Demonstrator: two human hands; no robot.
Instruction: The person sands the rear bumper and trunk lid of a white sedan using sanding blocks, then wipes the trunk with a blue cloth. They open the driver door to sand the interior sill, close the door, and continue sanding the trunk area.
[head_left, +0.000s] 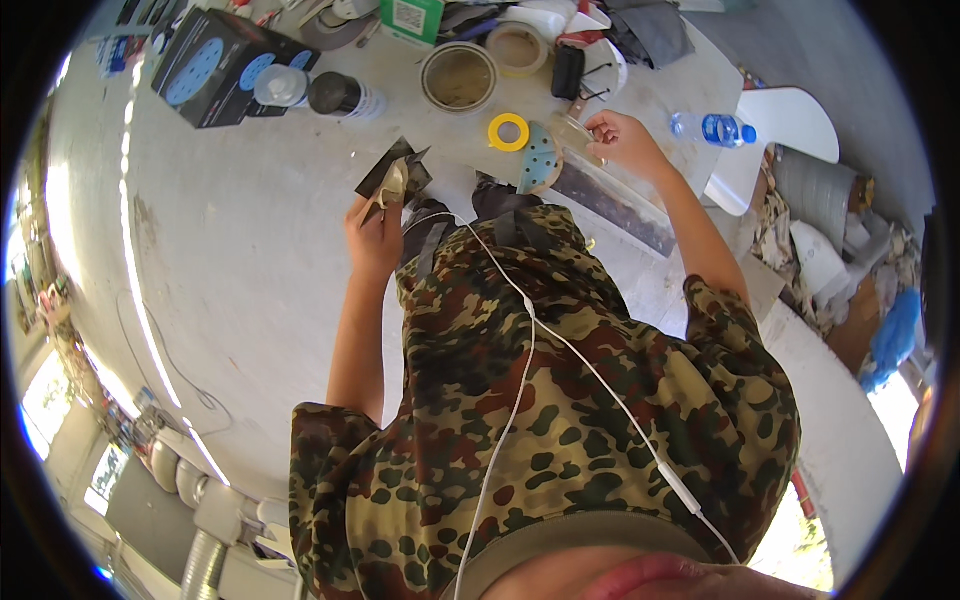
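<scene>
My left hand (376, 236) grips several thin dark sheets (384, 169), apparently sandpaper, along with a crumpled tan piece (394, 184). They stick up above my fingers, beside the table's front edge. Over the tabletop, my right hand (626, 142) pinches the edge of a translucent flat piece (574, 133); its exact kind is unclear. A blue sanding disc with holes (541, 159) lies left of that hand, close to a roll of yellow tape (508, 133). Below the right hand is a long dark flat board (619, 199) with a pale border.
Farther back stand an open tub of brownish paste (459, 77), a tape roll (517, 49) and a black-capped can (336, 94). A black box with blue discs (225, 71) is at left. A water bottle (712, 130) lies right, near curved white panels (795, 120). A white cable (530, 307) hangs down my shirt.
</scene>
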